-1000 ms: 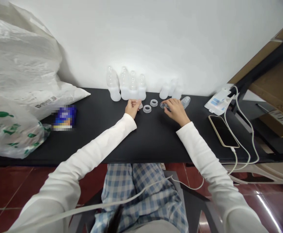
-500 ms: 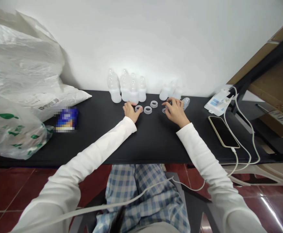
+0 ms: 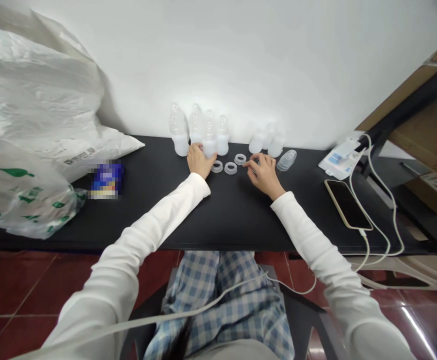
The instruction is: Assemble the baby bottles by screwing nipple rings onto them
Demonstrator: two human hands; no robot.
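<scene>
My left hand (image 3: 199, 161) curls round the lower part of a milky baby bottle (image 3: 210, 142) with a clear domed cap, thumb in front. More capped baby bottles (image 3: 181, 142) stand beside it against the wall. Three translucent screw rings lie in front: a left ring (image 3: 217, 167), a middle ring (image 3: 230, 168) and a back ring (image 3: 240, 159). My right hand (image 3: 262, 174) is closed, fingers bent over a pale ring piece that they mostly hide. Behind it stand several uncapped bottles (image 3: 256, 142). Clear domed caps (image 3: 286, 160) lie to its right.
White plastic bags (image 3: 34, 115) fill the left side, beside a blurred blue packet (image 3: 106, 179). At the right are a phone (image 3: 348, 204) with its white cable (image 3: 393, 210) and a white-and-blue packet (image 3: 339, 159). A cardboard box (image 3: 428, 190) sits on the far right.
My left hand has moved from beside the left ring back to the capped bottle. My right hand has shifted slightly left and down, uncovering the clear caps more.
</scene>
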